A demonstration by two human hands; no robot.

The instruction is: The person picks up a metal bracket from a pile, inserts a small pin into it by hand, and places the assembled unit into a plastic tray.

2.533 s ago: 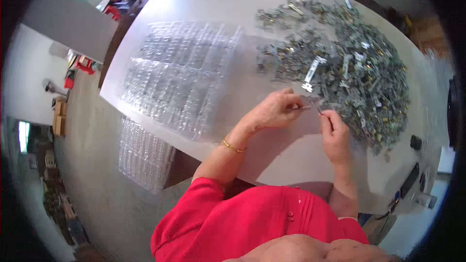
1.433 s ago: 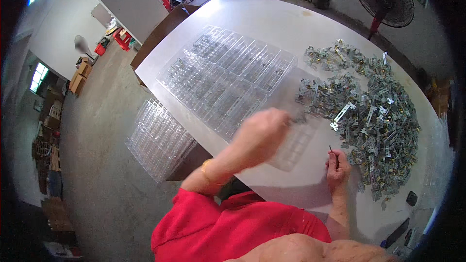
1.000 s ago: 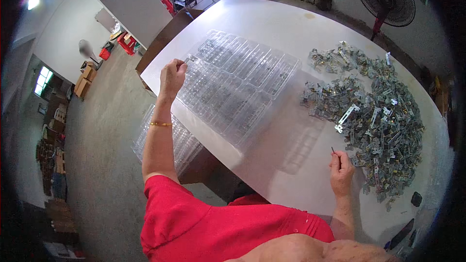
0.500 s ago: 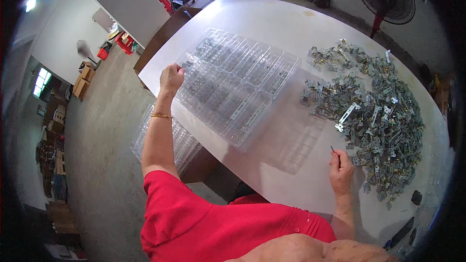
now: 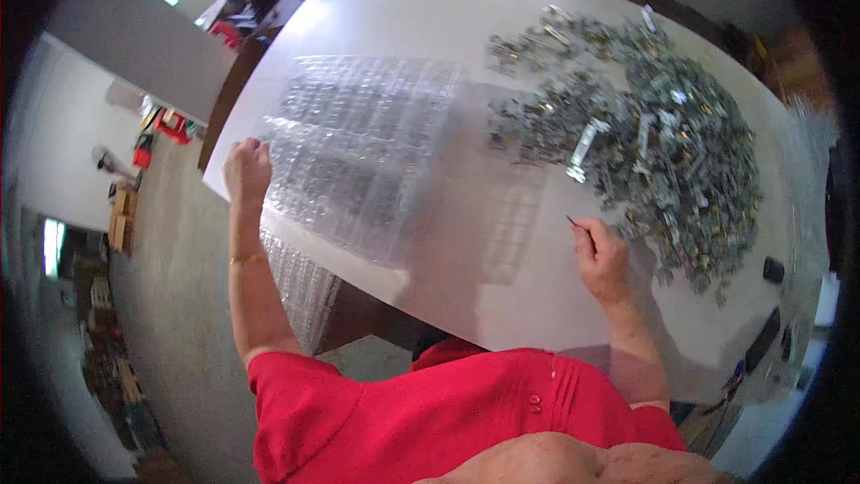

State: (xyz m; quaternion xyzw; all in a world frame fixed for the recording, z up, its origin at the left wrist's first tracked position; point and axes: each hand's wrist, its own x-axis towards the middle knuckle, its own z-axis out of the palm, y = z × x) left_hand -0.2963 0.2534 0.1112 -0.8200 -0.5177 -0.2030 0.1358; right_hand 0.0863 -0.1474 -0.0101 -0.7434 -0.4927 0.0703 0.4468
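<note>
"How many hands?"
"Two: one bare left hand at nine o'clock in the view, one bare right hand between three and four."
"Metal parts?"
"One broad heap of small grey metal pieces between two and three, too many and too blurred to count. One thin dark rod in the right hand's fingers."
"Clear plastic compartmented trays?"
"One tray or stack at ten, another at eight; layers can't be counted."
"The rest?"
"One white table, one gold-coloured bracelet near nine, one small black block near three."
</note>
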